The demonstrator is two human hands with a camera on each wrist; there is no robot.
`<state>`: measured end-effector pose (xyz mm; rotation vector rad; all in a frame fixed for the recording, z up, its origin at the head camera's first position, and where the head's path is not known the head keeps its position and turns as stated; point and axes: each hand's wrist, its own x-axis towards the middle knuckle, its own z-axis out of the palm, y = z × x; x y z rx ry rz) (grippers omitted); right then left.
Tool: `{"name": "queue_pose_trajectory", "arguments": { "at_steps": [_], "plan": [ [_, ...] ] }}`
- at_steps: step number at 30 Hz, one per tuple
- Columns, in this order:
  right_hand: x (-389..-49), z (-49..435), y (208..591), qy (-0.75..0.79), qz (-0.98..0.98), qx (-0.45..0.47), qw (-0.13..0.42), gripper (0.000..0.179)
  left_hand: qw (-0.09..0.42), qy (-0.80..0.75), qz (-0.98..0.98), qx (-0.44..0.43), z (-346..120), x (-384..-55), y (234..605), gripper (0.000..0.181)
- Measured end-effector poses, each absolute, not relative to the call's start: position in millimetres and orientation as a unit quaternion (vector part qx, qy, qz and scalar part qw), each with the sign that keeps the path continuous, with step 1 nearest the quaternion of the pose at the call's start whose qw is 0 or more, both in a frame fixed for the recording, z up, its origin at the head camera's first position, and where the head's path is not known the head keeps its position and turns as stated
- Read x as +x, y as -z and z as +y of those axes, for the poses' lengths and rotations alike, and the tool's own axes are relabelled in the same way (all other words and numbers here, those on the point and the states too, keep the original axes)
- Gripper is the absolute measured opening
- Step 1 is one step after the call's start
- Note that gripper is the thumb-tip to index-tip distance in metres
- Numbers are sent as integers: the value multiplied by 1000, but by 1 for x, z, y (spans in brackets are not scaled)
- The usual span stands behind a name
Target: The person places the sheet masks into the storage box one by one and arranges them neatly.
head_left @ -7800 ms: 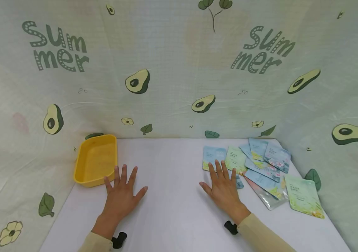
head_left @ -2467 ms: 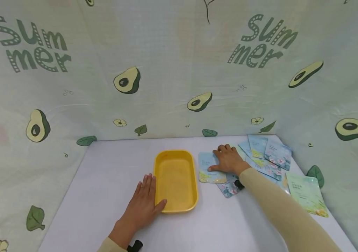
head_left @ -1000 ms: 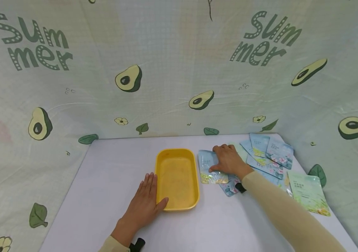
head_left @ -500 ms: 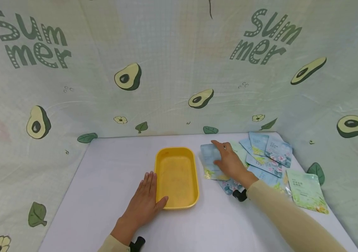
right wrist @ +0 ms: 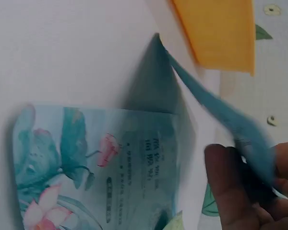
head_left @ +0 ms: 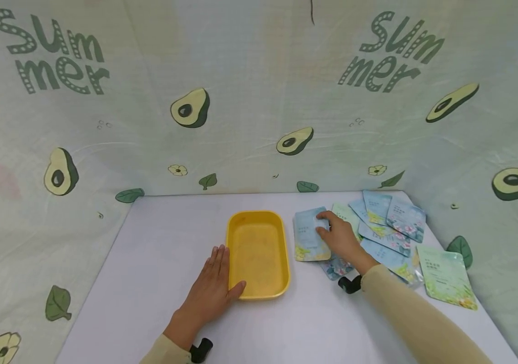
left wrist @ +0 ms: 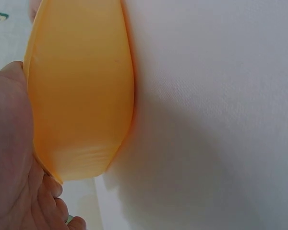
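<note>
My left hand (head_left: 211, 280) rests along the left side of a yellow plastic tray (head_left: 286, 263), fingers straight, thumb at its near left corner. In the left wrist view the palm lies against the rim of the tray (left wrist: 81, 91). My right hand (head_left: 343, 237) pinches the right edge of a blue sheet mask packet (head_left: 309, 235) just right of the tray. The right wrist view shows this packet (right wrist: 206, 98) tilted up between thumb and fingers, a far corner close to the table. Under it lies a lotus-print packet (right wrist: 96, 167), partly covered in the head view.
Several blue packets (head_left: 397, 240) overlap in a pile at the back right. A green packet (head_left: 346, 217) lies behind my right hand, and another green packet (head_left: 447, 278) near the right table edge. A printed cloth (head_left: 250, 101) hangs around the white table (head_left: 177, 222).
Earlier the tray stood at the back left; it is now mid-table with my left hand beside it. My right hand has reached the blue packet, raised it and shifted its grip to the right edge.
</note>
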<state>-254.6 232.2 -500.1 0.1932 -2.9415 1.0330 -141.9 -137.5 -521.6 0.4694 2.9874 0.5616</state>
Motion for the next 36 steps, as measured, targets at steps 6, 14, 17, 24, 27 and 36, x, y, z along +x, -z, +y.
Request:
{"name": "queue_pose_trajectory", "arguments": {
  "at_steps": [6, 14, 17, 24, 27, 36],
  "plan": [
    [-254, 239, 488, -357, -932, 57, 8, 39, 35, -185, 970, 153, -136, -141, 520, 94],
    [-253, 232, 456, -402, -914, 28, 39, 40, 47, -175, 971, 158, -138, -144, 515, 98],
    [-253, 221, 447, -431, -901, 14, 38, 40, 49, -174, 971, 155, -139, -145, 516, 95],
    [-251, 173, 440, -490, -871, 20, 18, 33, 35, -148, 976, 156, -140, -144, 516, 87],
    [-249, 151, 443, -485, -874, 34, 10, 30, 35, -140, 977, 154, -138, -144, 515, 86],
    [-248, 101, 461, -459, -884, 80, -24, 22, 41, -144, 977, 151, -135, -144, 513, 87]
  ]
}}
